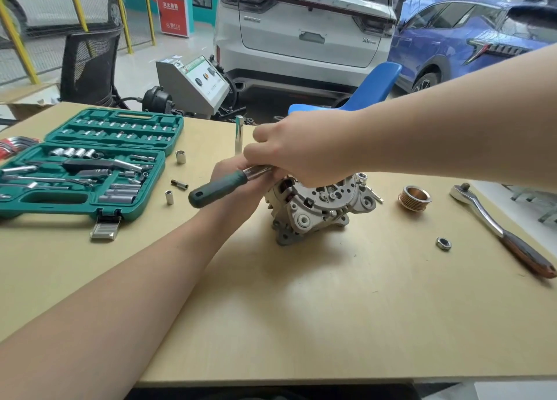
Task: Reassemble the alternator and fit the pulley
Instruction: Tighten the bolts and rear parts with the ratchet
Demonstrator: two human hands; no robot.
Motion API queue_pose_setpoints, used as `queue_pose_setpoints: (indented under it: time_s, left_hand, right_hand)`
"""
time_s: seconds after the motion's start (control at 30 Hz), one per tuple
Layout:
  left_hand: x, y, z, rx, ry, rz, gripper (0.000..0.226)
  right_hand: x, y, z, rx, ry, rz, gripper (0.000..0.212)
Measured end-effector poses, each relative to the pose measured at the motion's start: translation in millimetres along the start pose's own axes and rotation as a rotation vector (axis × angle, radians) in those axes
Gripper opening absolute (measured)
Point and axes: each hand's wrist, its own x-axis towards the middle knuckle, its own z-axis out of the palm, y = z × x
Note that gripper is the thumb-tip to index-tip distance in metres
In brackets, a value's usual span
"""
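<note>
The silver alternator stands on the wooden table at the middle. A green-handled ratchet lies across its left top, handle pointing left. My right hand grips the ratchet's metal shaft from above, over the alternator. My left hand sits under the ratchet against the alternator's left side; its fingers are mostly hidden. The copper-coloured pulley rests on the table to the right. A loose nut lies nearer the front right.
An open green socket set case fills the table's left. Loose sockets and a small bit lie beside it. A tall socket stands behind my hands. A large brown-handled ratchet lies at far right. Parked cars stand beyond.
</note>
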Motion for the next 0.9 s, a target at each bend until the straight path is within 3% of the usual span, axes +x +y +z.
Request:
queue_pose_setpoints:
  time_s: [0.1, 0.2, 0.33, 0.43, 0.5, 0.57, 0.63, 0.73, 0.83, 0.9]
  left_hand:
    - [1, -3, -1, 0.024, -0.016, -0.035, 0.031]
    - [3, -10, 0, 0.031, 0.037, -0.204, 0.031]
    - [6, -13, 2, -0.051, 0.057, -0.241, 0.025]
    - [6, -13, 1, -0.025, 0.049, -0.138, 0.031]
    - [3, -12, 4, -0.150, -0.015, -0.077, 0.023]
    - [1, -16, 8, -0.221, -0.114, -0.102, 0.039]
    - [0, -18, 12, -0.080, -0.202, -0.102, 0.048]
    - [-1, -19, 14, 0.008, -0.348, -0.169, 0.043]
    - [0, -24, 19, -0.103, -0.342, -0.229, 0.043]
    - [1, -24, 22, -0.137, -0.327, -0.230, 0.047]
  right_hand:
    - [6, -6, 3, 0.098, 0.031, 0.102, 0.018]
    - [11, -10, 6, 0.163, 0.070, 0.202, 0.014]
    - [15, -11, 7, 0.210, 0.046, 0.296, 0.010]
    - [12, -7, 8, 0.209, 0.045, 0.259, 0.013]
    - [10, -5, 8, 0.149, 0.045, 0.191, 0.015]
    - [8, -3, 10, 0.059, 0.055, 0.116, 0.014]
    - [6, -3, 11, -0.027, 0.083, 0.050, 0.013]
    - [4, -4, 14, -0.178, 0.075, -0.014, 0.021]
    - [3, -4, 19, -0.220, 0.054, 0.013, 0.033]
    - [2, 1, 20, -0.159, 0.053, 0.069, 0.055]
